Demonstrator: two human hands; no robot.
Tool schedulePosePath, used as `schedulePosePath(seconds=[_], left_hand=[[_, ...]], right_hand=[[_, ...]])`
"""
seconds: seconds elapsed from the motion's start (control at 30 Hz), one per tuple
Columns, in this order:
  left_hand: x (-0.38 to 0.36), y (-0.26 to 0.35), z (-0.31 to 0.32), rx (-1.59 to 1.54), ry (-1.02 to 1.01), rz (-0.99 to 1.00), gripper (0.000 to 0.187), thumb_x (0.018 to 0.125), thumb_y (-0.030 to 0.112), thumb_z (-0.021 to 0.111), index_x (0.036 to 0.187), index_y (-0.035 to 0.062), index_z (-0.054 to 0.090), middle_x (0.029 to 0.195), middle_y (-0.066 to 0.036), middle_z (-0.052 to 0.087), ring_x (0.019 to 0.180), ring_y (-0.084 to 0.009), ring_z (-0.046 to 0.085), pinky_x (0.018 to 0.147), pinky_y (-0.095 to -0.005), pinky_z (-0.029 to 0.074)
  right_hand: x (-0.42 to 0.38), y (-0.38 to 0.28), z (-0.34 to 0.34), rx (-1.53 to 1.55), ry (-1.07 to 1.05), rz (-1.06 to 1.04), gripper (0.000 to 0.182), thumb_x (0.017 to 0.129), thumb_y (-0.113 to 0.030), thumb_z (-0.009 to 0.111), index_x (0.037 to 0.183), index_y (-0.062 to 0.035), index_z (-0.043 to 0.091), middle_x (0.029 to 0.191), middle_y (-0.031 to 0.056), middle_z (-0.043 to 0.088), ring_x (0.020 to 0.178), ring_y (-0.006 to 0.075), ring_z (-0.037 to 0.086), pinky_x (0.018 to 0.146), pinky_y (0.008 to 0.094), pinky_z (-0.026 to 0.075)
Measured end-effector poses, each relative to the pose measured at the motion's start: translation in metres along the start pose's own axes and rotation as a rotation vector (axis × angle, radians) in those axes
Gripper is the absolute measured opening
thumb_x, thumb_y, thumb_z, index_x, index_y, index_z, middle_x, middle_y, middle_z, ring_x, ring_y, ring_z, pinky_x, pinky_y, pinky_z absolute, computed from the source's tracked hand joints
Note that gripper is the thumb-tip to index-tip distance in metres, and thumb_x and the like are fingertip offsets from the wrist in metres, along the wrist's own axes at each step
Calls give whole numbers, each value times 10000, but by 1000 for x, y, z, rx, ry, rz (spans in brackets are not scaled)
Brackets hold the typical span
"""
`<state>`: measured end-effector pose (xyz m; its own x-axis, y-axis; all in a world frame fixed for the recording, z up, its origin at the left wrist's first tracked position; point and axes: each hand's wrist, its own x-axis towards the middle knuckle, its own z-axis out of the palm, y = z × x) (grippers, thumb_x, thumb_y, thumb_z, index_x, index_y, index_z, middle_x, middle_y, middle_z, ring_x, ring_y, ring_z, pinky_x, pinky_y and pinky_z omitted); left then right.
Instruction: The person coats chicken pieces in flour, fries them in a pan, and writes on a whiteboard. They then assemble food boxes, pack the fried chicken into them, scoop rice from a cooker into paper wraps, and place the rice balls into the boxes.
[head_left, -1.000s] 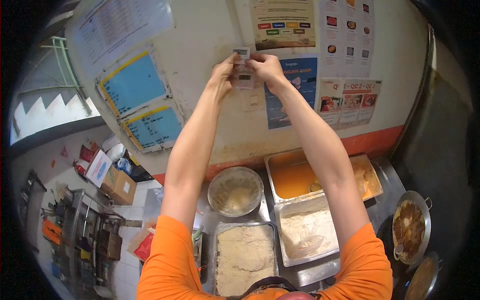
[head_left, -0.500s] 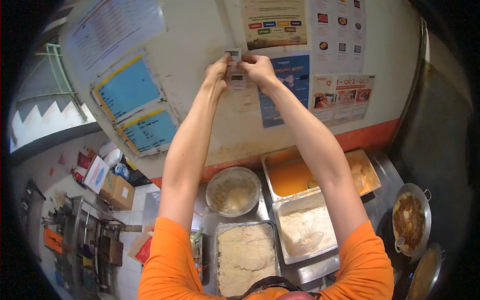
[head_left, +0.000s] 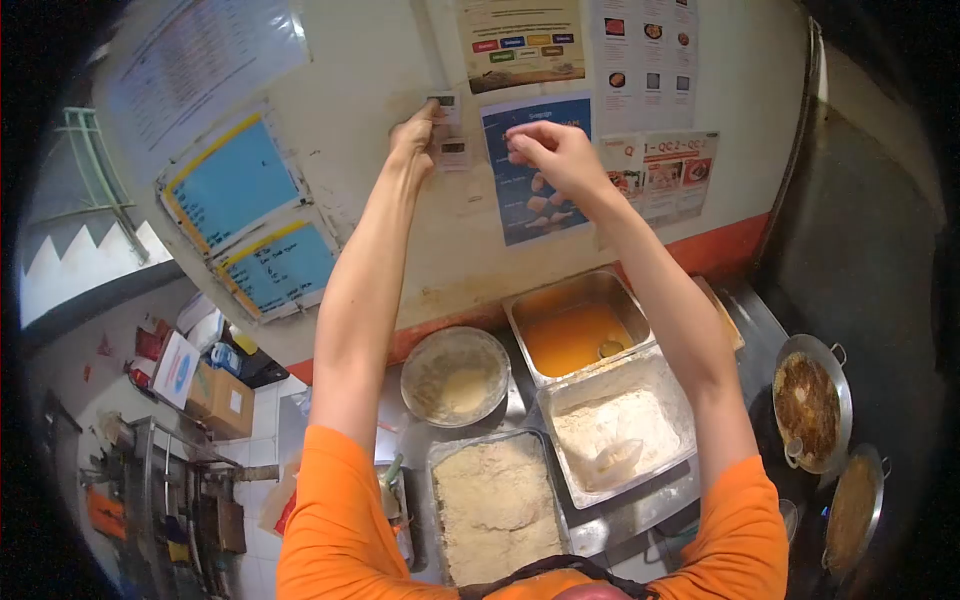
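Note:
High on the wall, my left hand [head_left: 412,138] is closed around the left edge of a small white digital timer [head_left: 447,103], a finger lying by its display. A second digital timer [head_left: 453,153] is mounted just below, beside the lower part of that hand. My right hand [head_left: 558,158] is off the timers, in front of a blue poster [head_left: 545,215]. Its fingers are loosely curled with thumb and forefinger slightly apart, and nothing shows between them.
Below on the metal counter stand a bowl [head_left: 410,375], a pan of orange liquid [head_left: 575,338], a tray of white flour [head_left: 660,405] and a tray of breading-like crumbs [head_left: 495,500]. Two woks [head_left: 842,400] with brown contents are at the right. Papers [head_left: 240,175] cover the wall.
My right hand has come away from the upper timer and moved right, over the blue poster. My left hand stays at the timer. The view has shifted slightly.

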<state>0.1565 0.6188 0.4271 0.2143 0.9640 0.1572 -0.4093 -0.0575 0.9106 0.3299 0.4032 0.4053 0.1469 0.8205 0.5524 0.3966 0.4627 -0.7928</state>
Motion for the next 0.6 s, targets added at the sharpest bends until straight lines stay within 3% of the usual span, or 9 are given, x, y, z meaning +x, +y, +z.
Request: schedulePosePath(seconds=[0.07, 0.13, 0.17, 0.27, 0.37, 0.4, 0.47, 0.5, 0.6], left_hand=[[-8, 0, -5, -64, -27, 5, 179, 932, 201, 745, 910, 28, 702, 907, -57, 671, 815, -174, 634, 749, -358, 537], [3, -2, -13, -60, -52, -13, 172, 933, 197, 744, 909, 32, 704, 874, -47, 662, 756, -156, 600, 690, -348, 518], [10, -3, -15, -56, -66, -23, 168, 934, 195, 743, 909, 33, 705, 857, -41, 658, 726, -147, 584, 660, -343, 509], [23, -12, -3, 69, 14, 145, 287, 1025, 330, 621, 1090, 63, 703, 1043, -81, 712, 914, -243, 677, 799, -436, 589], [11, -10, -5, -59, 1, 51, 177, 902, 239, 756, 867, 73, 709, 796, 4, 628, 594, -81, 461, 502, -284, 380], [1, -3, -4, -63, -9, 51, 180, 897, 252, 758, 860, 83, 709, 784, 6, 625, 579, -82, 458, 492, -284, 374], [-19, 8, -9, -71, -25, 46, 187, 885, 278, 761, 844, 103, 711, 759, 10, 620, 548, -83, 452, 471, -284, 362], [2, 2, -17, -17, -31, 57, 194, 891, 310, 760, 882, 121, 720, 760, 15, 622, 543, -78, 448, 471, -285, 352], [-9, 4, -25, -7, -99, 96, 173, 922, 291, 752, 940, 122, 719, 802, -10, 650, 601, -117, 540, 522, -280, 448]], right_hand=[[-36, -2, -13, 22, -84, -39, 283, 980, -213, 652, 1160, -4, 715, 1023, 89, 755, 925, 156, 706, 844, 298, 550], [-84, 0, -25, -5, -194, -206, 234, 1019, -161, 597, 1162, -5, 696, 977, 55, 711, 919, 128, 661, 806, 288, 542], [-115, -5, -28, 5, -206, -158, 215, 1007, -138, 610, 1145, 0, 699, 982, 60, 711, 916, 135, 665, 817, 296, 543], [-208, -21, -41, -93, -271, -44, 208, 966, -137, 679, 1113, 5, 718, 1047, 120, 747, 951, 176, 711, 856, 313, 555], [-302, -32, -57, -216, -288, 98, 208, 946, -122, 699, 1110, 5, 718, 1044, 127, 750, 953, 188, 720, 870, 319, 553], [-339, -26, -63, -216, -267, 181, 213, 945, -119, 701, 1116, 5, 716, 1031, 126, 752, 950, 195, 721, 868, 323, 554], [-417, -21, -65, 104, -8, 607, 227, 952, -117, 696, 1140, 12, 706, 1018, 122, 752, 952, 213, 721, 858, 333, 557], [-452, -16, -69, 122, 105, 652, 232, 969, -123, 677, 1153, 18, 698, 1020, 122, 748, 943, 209, 716, 847, 328, 557], [-547, -20, -61, 68, 503, 846, 250, 1006, -151, 635, 1170, 30, 686, 1021, 118, 740, 900, 187, 704, 817, 306, 553]])
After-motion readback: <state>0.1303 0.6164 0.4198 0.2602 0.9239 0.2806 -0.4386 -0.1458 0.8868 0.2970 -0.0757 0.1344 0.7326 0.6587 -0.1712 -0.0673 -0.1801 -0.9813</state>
